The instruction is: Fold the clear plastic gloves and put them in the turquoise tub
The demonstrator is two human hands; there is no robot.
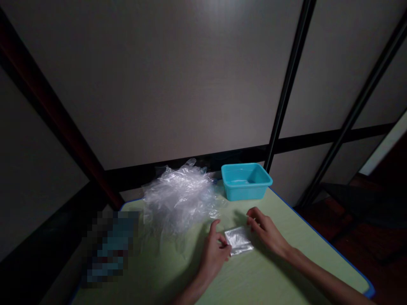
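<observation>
A small folded piece of clear, shiny plastic [239, 240] lies flat on the green table between my hands. My left hand [216, 250] is at its left edge, fingertips touching it, with the index finger raised and the fingers apart. Just above and right of the plastic is my right hand [265, 231], its fingers curled but apart, with nothing seen in them. A large loose heap of thin clear plastic [181, 195], some of it shaped like glove fingers, rests behind my left hand.
A turquoise plastic basin [246, 191] stands at the table's back right. The green table [286, 262] has a blue edge and meets grey panels behind. A pixelated item [116, 245] is at the left edge. A dark chair stands on the right.
</observation>
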